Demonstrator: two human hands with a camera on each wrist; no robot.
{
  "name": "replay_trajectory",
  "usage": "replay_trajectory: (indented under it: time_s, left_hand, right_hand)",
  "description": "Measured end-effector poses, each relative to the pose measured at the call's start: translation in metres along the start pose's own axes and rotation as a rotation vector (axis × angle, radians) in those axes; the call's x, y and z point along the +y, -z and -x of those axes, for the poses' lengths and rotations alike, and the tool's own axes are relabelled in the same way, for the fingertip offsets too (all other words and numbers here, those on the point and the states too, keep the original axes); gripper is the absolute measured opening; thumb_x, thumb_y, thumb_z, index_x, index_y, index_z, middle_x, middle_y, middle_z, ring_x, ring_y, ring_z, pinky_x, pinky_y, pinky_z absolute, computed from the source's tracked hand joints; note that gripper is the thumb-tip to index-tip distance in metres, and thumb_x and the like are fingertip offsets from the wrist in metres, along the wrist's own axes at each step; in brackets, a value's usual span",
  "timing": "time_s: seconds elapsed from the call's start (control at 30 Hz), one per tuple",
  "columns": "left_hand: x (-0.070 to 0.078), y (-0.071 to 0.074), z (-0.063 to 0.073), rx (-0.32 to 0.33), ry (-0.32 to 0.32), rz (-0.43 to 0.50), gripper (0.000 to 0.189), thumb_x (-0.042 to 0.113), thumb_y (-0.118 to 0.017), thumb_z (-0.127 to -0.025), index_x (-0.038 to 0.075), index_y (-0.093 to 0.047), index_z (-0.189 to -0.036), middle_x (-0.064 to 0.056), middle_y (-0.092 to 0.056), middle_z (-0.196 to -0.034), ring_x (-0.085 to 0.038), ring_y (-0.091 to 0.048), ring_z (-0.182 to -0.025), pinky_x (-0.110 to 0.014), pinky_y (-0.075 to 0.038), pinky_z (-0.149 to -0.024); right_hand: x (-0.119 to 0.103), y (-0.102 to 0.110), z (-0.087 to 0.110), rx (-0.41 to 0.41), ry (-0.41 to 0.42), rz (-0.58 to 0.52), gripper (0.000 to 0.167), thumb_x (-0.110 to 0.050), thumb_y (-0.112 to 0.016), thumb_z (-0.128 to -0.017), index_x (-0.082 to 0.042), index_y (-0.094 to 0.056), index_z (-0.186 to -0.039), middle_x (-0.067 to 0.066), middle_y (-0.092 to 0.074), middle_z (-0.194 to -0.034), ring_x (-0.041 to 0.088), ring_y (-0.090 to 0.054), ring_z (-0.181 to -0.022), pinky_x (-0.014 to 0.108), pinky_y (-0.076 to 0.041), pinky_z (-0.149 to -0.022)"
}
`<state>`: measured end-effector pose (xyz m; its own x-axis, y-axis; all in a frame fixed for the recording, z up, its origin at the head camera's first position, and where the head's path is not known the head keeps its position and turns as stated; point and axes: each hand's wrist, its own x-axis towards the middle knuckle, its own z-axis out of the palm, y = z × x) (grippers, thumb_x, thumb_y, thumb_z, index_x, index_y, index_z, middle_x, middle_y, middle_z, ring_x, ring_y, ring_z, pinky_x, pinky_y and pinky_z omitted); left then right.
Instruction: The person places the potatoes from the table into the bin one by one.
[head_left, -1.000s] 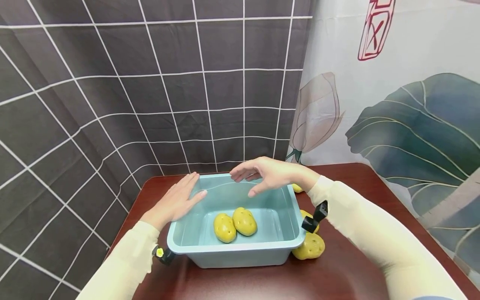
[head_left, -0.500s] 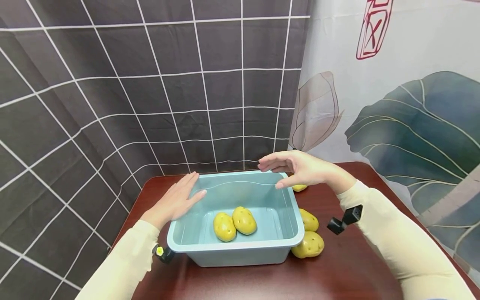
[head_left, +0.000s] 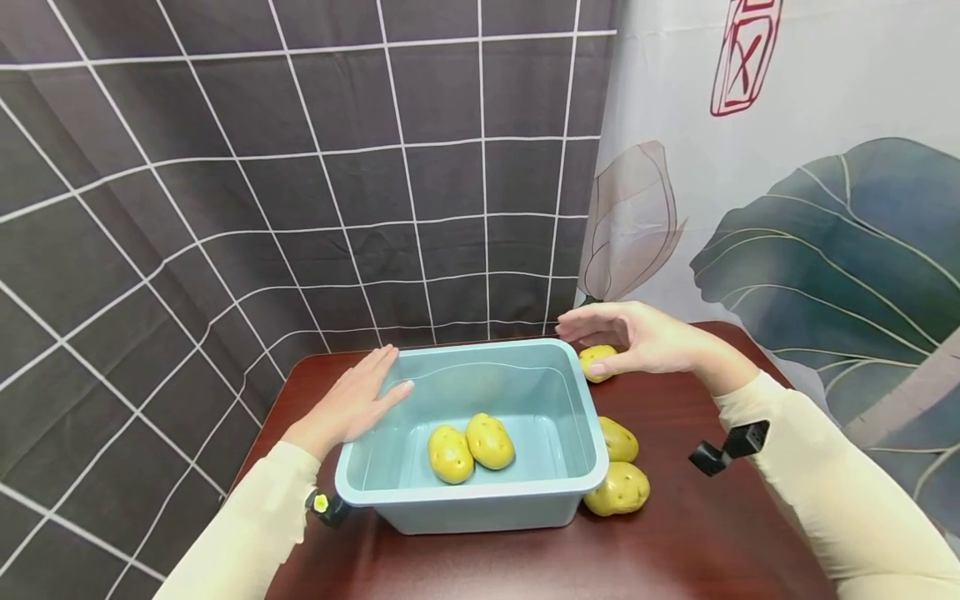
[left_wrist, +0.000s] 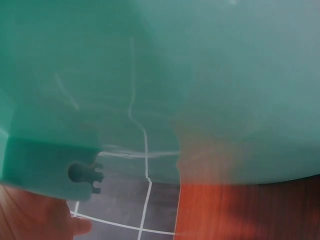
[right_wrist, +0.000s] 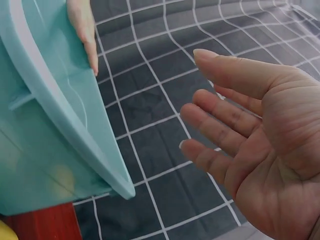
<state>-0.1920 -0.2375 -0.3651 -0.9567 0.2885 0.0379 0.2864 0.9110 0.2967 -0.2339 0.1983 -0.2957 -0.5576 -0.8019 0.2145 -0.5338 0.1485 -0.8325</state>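
Note:
A light blue plastic basin (head_left: 480, 493) stands on the table with two yellow potatoes, one potato (head_left: 450, 455) beside another potato (head_left: 490, 442), on its floor. My left hand (head_left: 348, 404) rests on the basin's left rim, fingers straight. Just past the far right corner, my right hand (head_left: 645, 337) hovers with loosely bent fingers and holds nothing. Partly behind its thumb lies a potato (head_left: 596, 364) on the table. In the right wrist view the right palm (right_wrist: 270, 145) faces the basin's wall (right_wrist: 60, 100), apart from it. The left wrist view is mostly filled by the basin's outer wall (left_wrist: 150, 90).
Two more potatoes lie against the basin's right side, a farther potato (head_left: 618, 439) and a nearer potato (head_left: 618, 489). The dark red table (head_left: 705, 517) meets a grey checked cloth (head_left: 450, 192) behind and a white printed curtain (head_left: 675, 250) at the right.
My right hand has moved right, from above the basin to beyond its right rim, near the far potato. The left hand and the potatoes in the basin stay put.

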Motion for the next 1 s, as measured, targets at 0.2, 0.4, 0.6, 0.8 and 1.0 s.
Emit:
replay_trajectory:
  time_s: [0.2, 0.4, 0.6, 0.8, 1.0]
  left_hand:
    - [0.001, 0.001, 0.0, -0.002, 0.005, -0.005, 0.085, 0.069, -0.032, -0.093, 0.011, -0.021, -0.154, -0.01, -0.019, -0.159, -0.032, -0.014, -0.146, -0.055, -0.018, -0.114]
    - [0.001, 0.0, -0.001, -0.005, 0.013, -0.003, 0.086, 0.069, -0.032, -0.092, 0.01, -0.021, -0.154, -0.01, -0.019, -0.159, -0.032, -0.014, -0.146, -0.055, -0.017, -0.114]
    - [0.001, -0.001, -0.001, 0.002, 0.012, -0.012, 0.088, 0.072, -0.03, -0.091, 0.01, -0.022, -0.154, -0.01, -0.02, -0.159, -0.032, -0.015, -0.146, -0.055, -0.018, -0.114]
    - [0.003, 0.0, -0.001, 0.005, 0.011, -0.018, 0.088, 0.071, -0.031, -0.091, 0.01, -0.022, -0.154, -0.011, -0.02, -0.159, -0.032, -0.015, -0.146, -0.055, -0.018, -0.114]
    - [0.004, 0.0, 0.0, 0.002, 0.013, -0.008, 0.087, 0.07, -0.032, -0.092, 0.01, -0.023, -0.153, -0.011, -0.021, -0.158, -0.032, -0.014, -0.146, -0.055, -0.017, -0.114]
  right_hand:
    - [0.005, 0.006, 0.013, 0.03, 0.033, 0.036, 0.059, 0.002, -0.072, -0.082, -0.003, -0.049, -0.137, 0.012, -0.058, -0.131, 0.023, -0.057, -0.119, 0.032, -0.049, -0.096]
    - [0.012, 0.01, 0.026, 0.053, 0.024, 0.035, 0.062, 0.008, -0.071, -0.081, 0.0, -0.046, -0.138, 0.014, -0.057, -0.132, 0.022, -0.058, -0.118, 0.029, -0.049, -0.095]
    - [0.024, 0.012, 0.04, 0.089, -0.014, 0.087, 0.063, -0.002, -0.074, -0.083, -0.001, -0.045, -0.139, 0.014, -0.056, -0.133, 0.02, -0.058, -0.119, 0.028, -0.048, -0.096]
    - [0.044, 0.01, 0.057, 0.135, -0.112, 0.136, 0.064, -0.014, -0.076, -0.083, -0.011, -0.047, -0.139, 0.009, -0.056, -0.133, 0.022, -0.057, -0.119, 0.026, -0.046, -0.097]
    - [0.072, 0.002, 0.071, 0.148, -0.168, 0.117, 0.064, -0.017, -0.078, -0.082, -0.014, -0.048, -0.139, 0.005, -0.057, -0.133, 0.026, -0.057, -0.119, 0.024, -0.045, -0.097]
